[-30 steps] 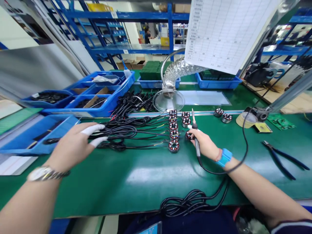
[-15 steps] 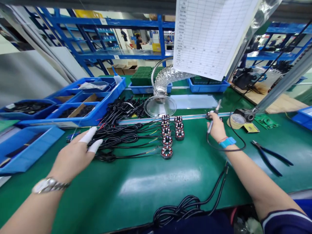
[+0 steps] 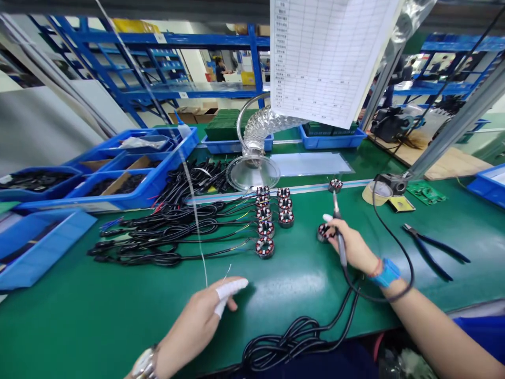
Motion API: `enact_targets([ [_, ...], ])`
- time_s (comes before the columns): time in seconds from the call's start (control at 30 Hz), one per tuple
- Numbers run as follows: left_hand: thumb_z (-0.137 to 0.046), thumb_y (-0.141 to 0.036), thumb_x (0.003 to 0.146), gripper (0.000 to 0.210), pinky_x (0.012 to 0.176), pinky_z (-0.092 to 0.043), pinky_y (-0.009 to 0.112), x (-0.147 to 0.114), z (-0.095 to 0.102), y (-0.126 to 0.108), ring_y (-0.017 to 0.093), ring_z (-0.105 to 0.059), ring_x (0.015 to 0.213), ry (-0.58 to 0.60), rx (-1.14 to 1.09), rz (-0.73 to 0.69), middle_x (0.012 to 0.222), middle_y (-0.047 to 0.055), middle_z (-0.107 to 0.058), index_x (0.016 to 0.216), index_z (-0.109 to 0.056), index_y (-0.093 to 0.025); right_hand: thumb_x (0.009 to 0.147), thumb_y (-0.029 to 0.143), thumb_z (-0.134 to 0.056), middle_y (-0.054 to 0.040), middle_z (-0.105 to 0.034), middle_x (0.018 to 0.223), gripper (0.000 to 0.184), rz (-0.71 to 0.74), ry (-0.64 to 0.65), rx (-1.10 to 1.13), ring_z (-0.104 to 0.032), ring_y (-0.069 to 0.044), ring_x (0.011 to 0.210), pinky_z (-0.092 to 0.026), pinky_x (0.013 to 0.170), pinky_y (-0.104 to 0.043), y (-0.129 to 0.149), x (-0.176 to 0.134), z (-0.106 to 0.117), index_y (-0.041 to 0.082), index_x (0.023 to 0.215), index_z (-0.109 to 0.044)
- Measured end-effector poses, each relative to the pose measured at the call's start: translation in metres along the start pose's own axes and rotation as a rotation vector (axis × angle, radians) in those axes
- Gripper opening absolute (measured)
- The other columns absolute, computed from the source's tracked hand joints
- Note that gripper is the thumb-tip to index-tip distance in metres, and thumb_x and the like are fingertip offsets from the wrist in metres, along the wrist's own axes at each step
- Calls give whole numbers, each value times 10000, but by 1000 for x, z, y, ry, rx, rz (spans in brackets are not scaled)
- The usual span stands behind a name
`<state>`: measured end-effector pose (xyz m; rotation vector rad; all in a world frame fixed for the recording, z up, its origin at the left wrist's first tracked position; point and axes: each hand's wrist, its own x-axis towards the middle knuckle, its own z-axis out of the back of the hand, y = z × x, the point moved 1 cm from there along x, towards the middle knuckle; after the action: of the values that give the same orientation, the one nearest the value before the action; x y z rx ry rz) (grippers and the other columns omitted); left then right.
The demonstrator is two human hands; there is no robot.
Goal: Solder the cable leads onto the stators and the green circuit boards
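Observation:
My right hand (image 3: 353, 245) grips a soldering iron (image 3: 341, 247), its tip pointing away from me. Its fingers also touch a small ring-shaped motor stator (image 3: 322, 232) on the green bench. Another stator (image 3: 335, 184) sits farther back, just beyond the iron's tip. My left hand (image 3: 201, 316), with white finger cots, is over the bench at front centre. A thin solder wire (image 3: 193, 202) hangs from above into it, and a short end sticks up by the fingers. Between the hands, stators (image 3: 264, 246) stand in two columns, with black cables (image 3: 165, 258) leading to the left one.
A coiled black cable (image 3: 292, 337) lies at the front edge. Pliers (image 3: 428, 250), a tape roll (image 3: 376, 193) and green circuit boards (image 3: 426, 193) are at right. A fume-extractor hood (image 3: 252, 171) stands behind the stators. Blue bins (image 3: 51, 247) line the left; a paper sheet (image 3: 331, 58) hangs above.
My left hand has left the cables, moving right and closer to me. My right hand has come nearer with the soldering iron, and one stator has moved nearer with it.

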<state>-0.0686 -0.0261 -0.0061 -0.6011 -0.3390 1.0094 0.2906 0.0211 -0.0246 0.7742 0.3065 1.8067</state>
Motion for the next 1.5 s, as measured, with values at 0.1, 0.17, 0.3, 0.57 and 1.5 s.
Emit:
enact_targets([
  [0.1, -383, -226, 826, 334, 790, -482, 291, 7, -19, -20, 163, -625, 784, 72, -161, 97, 815, 23, -687, 1062, -620, -223, 807, 196, -464, -29, -619, 884, 266, 88, 109, 109, -605, -113, 761, -496, 718, -242, 44, -31, -14, 210, 1072, -458],
  [0.17, -472, -277, 804, 272, 801, -468, 300, 17, -31, -32, 181, -614, 821, 70, -240, 149, 908, 42, -679, 1006, -646, -220, 813, 172, -459, -35, -613, 903, 267, 115, 165, 194, -605, -126, 795, -506, 732, -267, 66, -45, -18, 223, 1075, -444],
  [0.3, -534, -263, 772, 229, 740, -455, 279, 40, -47, -48, 166, -589, 740, 44, -347, 138, 840, 34, -661, 956, -656, -207, 756, 122, -502, -69, -569, 1041, 403, 118, 194, 228, -583, -167, 922, -496, 806, -327, 82, -53, -16, 245, 1124, -391],
  [0.57, -589, -226, 706, 89, 604, -410, 238, 62, -60, -59, 131, -507, 613, 49, -426, 165, 674, 11, -594, 739, -629, -154, 715, 118, -552, -76, -549, 1089, 491, 28, 254, 318, -580, -172, 922, -474, 837, -330, 84, -45, -30, 213, 1160, -370],
  [1.5, -572, -275, 753, 120, 680, -440, 276, 59, -46, -58, 153, -570, 679, 14, -417, 162, 713, 25, -636, 711, -617, -171, 762, 131, -527, -94, -537, 1085, 477, 35, 165, 279, -564, -207, 954, -482, 848, -381, 90, -54, -48, 222, 1198, -355],
])
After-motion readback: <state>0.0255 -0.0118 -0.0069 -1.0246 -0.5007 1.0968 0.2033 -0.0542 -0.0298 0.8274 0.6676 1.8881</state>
